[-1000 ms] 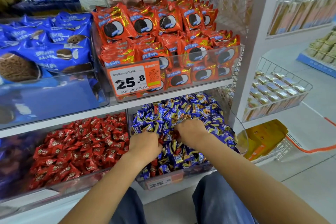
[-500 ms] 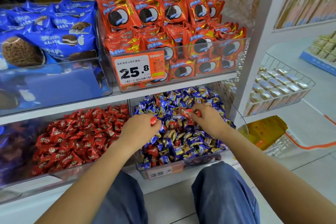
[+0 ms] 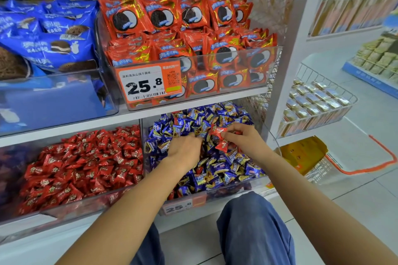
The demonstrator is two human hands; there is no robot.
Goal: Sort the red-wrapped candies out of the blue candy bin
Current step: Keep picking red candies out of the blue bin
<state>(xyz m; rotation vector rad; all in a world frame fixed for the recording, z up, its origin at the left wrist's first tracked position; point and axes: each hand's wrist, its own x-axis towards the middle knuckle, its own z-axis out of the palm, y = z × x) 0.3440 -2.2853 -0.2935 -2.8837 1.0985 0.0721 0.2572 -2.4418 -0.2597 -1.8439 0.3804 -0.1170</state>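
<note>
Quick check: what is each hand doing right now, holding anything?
Left hand: fingers dug into the blue candies; cannot tell if it holds any.
Right hand: pinching a red-wrapped candy.

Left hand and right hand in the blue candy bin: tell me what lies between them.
In the head view, blue-wrapped candies fill the gap between the left hand and right hand, plus a loose red-wrapped candy.

We see the right hand (image 3: 243,140) now up at 1 o'clock in the blue candy bin (image 3: 215,194), pinching a red-wrapped candy (image 3: 217,131); the left hand (image 3: 185,150) moved in toward it.
</note>
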